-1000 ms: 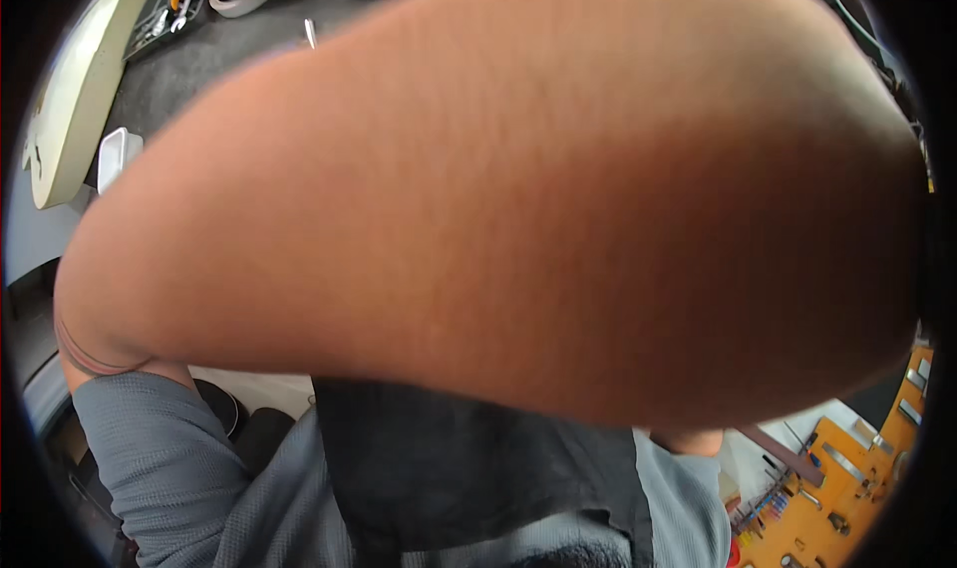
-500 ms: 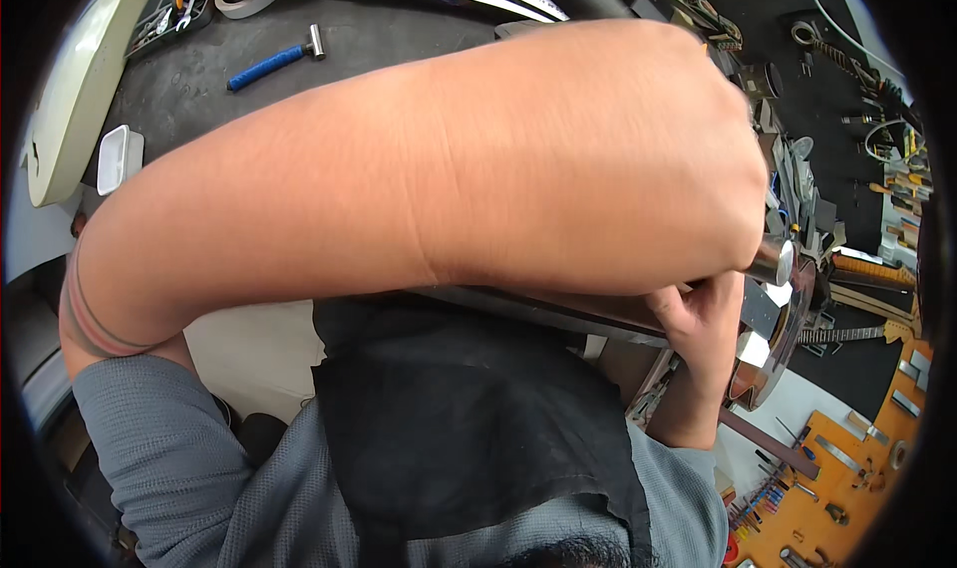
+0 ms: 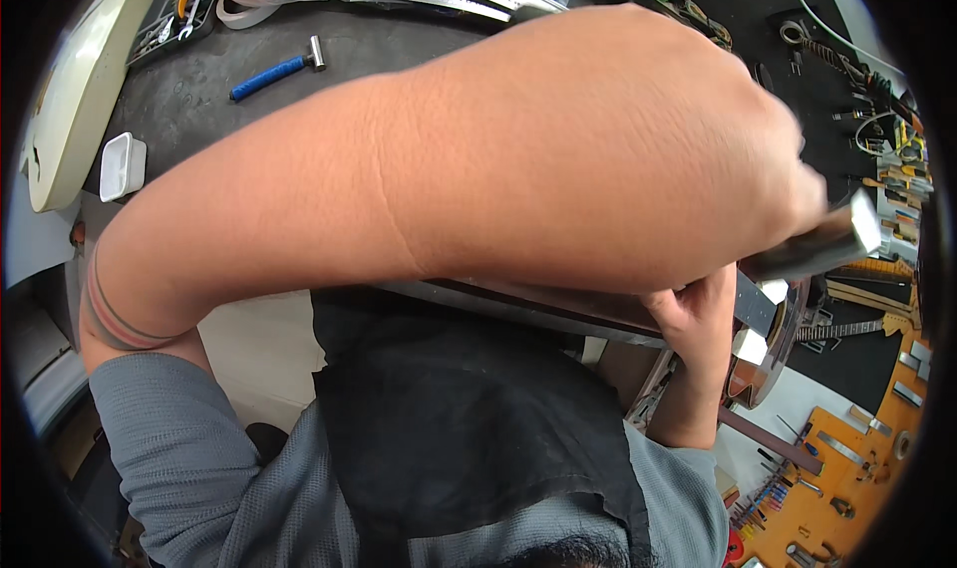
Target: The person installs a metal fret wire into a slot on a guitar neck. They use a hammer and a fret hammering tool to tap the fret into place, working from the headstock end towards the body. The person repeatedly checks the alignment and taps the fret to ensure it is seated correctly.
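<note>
My left forearm crosses the picture from the left, and my left hand [image 3: 678, 140] is closed at the upper right. A hammer [image 3: 822, 244] seems to be in it: a thick shiny metal head with a flat end juts out past my fingers, and a dark handle end [image 3: 528, 14] shows beyond the wrist. Below it, my right hand [image 3: 706, 309] has thumb and finger curled together; my left hand hides most of it and whatever it holds. Beside it runs the edge of a dark, glossy brown piece [image 3: 588, 314], largely covered by my arm.
A blue-handled hammer [image 3: 274, 75] lies on the dark bench mat [image 3: 189, 100], near a white tray [image 3: 123, 166]. A cream guitar body [image 3: 75, 100] stands at the left. A guitar neck [image 3: 842, 333] and an orange tool board [image 3: 867, 458] with several tools are at the right.
My left hand has moved to the right, and the hammer head has swung up and outward, away from my right hand. My right hand has stayed in place.
</note>
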Demonstrator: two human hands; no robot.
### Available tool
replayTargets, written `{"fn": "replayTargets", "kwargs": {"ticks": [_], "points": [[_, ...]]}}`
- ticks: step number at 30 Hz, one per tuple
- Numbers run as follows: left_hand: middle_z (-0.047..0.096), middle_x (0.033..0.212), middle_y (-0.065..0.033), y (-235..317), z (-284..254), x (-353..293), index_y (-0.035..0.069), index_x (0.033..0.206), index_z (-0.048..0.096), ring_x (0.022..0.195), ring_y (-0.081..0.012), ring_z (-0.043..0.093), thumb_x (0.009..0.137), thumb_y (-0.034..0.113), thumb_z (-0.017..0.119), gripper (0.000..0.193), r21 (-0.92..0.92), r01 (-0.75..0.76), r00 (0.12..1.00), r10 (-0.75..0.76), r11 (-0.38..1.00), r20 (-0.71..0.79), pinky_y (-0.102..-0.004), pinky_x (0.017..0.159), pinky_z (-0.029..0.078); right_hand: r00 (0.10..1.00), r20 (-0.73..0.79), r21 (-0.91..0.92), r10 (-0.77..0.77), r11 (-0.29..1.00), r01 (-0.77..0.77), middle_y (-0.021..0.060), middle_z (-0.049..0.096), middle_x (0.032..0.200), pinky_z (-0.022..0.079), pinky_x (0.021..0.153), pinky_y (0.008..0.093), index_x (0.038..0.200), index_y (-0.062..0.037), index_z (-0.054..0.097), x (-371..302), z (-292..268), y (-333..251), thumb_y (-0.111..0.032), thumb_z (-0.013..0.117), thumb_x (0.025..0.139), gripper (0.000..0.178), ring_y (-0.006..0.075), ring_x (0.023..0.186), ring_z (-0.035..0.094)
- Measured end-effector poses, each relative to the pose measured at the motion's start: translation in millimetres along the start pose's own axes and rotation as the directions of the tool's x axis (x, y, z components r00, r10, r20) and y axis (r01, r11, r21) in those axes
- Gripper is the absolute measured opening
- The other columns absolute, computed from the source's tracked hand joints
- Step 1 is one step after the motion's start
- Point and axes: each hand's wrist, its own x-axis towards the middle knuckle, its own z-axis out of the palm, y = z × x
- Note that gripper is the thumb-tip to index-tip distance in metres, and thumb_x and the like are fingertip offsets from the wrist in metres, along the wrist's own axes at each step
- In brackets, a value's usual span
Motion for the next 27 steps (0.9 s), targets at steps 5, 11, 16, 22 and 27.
{"fn": "replayTargets", "kwargs": {"ticks": [5, 11, 16, 22, 27], "points": [[0.078, 0.08, -0.0087, -12.3, 21.5, -6.5, 0.009, 0.082, 0.08, 0.081, -0.028, 0.081, 0.077, 0.019, 0.078, 0.011, 0.096, -0.069, 0.992, 0.057, 0.993, 0.114, -0.0411, 0.07, 0.064, 0.999, 0.007, -0.057, -0.041, 0.998, 0.041, 0.0223, 0.066, 0.14, 0.053, 0.106, 0.0502, 0.13, 0.0012, 0.071, 1.1, -2.5, -2.8, -0.034, 0.1, 0.078, 0.069, 0.0433, 0.125, 0.065], [0.078, 0.079, -0.0106, 4.8, 1.4, -0.2, 0.008, 0.079, 0.079, 0.08, -0.0282, 0.081, 0.077, 0.021, 0.079, 0.013, -0.032, 0.046, 0.999, -0.046, 0.998, 0.002, -0.0408, 0.07, 0.064, 1.0, -0.005, -0.022, 0.02, 1.0, -0.02, 0.022, 0.065, 0.139, 0.054, 0.103, 0.0502, 0.129, 0.0013, 0.07, 1.0, -1.6, -2.4, -0.033, 0.099, 0.079, 0.067, 0.0418, 0.122, 0.066], [0.078, 0.079, -0.0141, -1.2, 4.0, -4.5, 0.007, 0.085, 0.079, 0.079, -0.0317, 0.081, 0.078, 0.022, 0.079, 0.017, 0.035, 0.029, 0.995, -0.032, 0.999, 0.099, -0.0419, 0.071, 0.065, 0.998, 0.031, 0.041, 0.048, 0.998, -0.049, 0.0237, 0.063, 0.142, 0.051, 0.108, 0.0508, 0.135, 0.0017, 0.068, 4.4, -0.3, -7.8, -0.038, 0.098, 0.08, 0.074, 0.0427, 0.124, 0.065], [0.078, 0.079, -0.0131, -2.8, 8.3, -7.6, 0.008, 0.083, 0.079, 0.079, -0.031, 0.081, 0.078, 0.023, 0.079, 0.016, 0.132, -0.057, 0.99, 0.039, 0.99, 0.132, -0.0417, 0.069, 0.064, 0.999, 0.026, -0.015, -0.037, 0.999, 0.037, 0.0252, 0.063, 0.143, 0.049, 0.11, 0.0524, 0.14, 0.0022, 0.066, 3.9, -2.6, -1.7, -0.039, 0.097, 0.081, 0.078, 0.0426, 0.135, 0.059], [0.078, 0.08, -0.0101, -1.3, 13.5, -6.3, 0.009, 0.084, 0.08, 0.08, -0.0298, 0.081, 0.079, 0.024, 0.079, 0.016, 0.147, -0.099, 0.995, 0.098, 0.984, 0.019, -0.0411, 0.07, 0.064, 0.999, 0.016, -0.048, 0.03, 0.998, -0.029, 0.0235, 0.063, 0.141, 0.051, 0.107, 0.0514, 0.139, 0.0013, 0.067, 4.8, -2.4, -9.6, -0.039, 0.097, 0.081, 0.077, 0.0418, 0.132, 0.062]]}}
